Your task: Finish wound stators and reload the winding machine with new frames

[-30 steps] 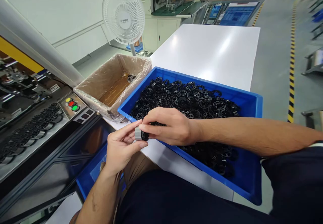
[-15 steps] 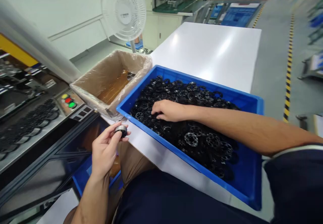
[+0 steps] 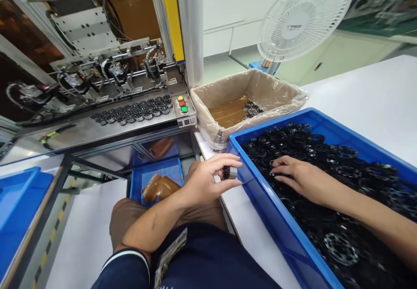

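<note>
My left hand (image 3: pixel 213 177) is closed around a small round black part with a silver metal ring (image 3: pixel 232 173), gripped between thumb and fingers beside the near wall of the blue tray. The part is turned on its side. Over in the blue tray (image 3: pixel 265 184), my right hand (image 3: pixel 301 177) reaches into a heap of black slotted discs (image 3: pixel 340 249). Its thumb and fingers are drawn together low among the discs; what lies between the fingertips is too small to make out.
Behind the tray stands a plastic-lined box (image 3: pixel 224 128) with a few black parts inside. To the left, black-and-silver parts (image 3: pixel 140 111) line a machine's ledge near a button panel (image 3: pixel 185 111). A fan (image 3: pixel 296 24) stands behind. Below sits a blue bin (image 3: pixel 138 178) holding a brown bag.
My view has swung left, bringing the machine and its ledge into sight. My left hand still holds the ringed part, now tipped sideways. My right hand remains among the discs.
</note>
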### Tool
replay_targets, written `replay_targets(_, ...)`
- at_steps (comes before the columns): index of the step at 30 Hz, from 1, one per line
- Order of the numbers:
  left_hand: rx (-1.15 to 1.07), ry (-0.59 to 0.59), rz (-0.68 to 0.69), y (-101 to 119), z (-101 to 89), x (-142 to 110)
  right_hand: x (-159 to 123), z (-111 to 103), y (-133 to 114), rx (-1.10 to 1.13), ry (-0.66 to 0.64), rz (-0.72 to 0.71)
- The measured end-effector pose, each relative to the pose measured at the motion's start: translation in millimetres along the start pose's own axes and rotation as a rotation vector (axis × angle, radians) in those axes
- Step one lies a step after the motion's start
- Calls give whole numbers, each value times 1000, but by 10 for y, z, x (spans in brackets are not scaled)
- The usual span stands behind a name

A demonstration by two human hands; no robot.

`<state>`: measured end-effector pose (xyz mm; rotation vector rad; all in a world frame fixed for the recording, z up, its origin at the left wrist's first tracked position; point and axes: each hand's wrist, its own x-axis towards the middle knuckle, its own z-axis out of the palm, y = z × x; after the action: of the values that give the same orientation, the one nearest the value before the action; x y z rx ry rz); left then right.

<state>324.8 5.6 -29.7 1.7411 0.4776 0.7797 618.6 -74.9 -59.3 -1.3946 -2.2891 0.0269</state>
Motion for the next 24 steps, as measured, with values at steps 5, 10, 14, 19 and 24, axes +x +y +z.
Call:
replay_targets(5,-315,75,-74,40,46,50,157,-302,-550,33,331,170)
replay_targets(10,-390,11,-140,166,242,126,233,-345,-1052,138,441,-8)
replay_targets(14,-385,5,-115,182,386,193,178,-263,-1037,129,485,-65)
replay_targets(19,-365,12,-90,211,483,214,145,-241,-1005,89,490,-103)
replay_targets(24,-391,29,-85,235,477,219,155,-279,-974,126,519,-66)
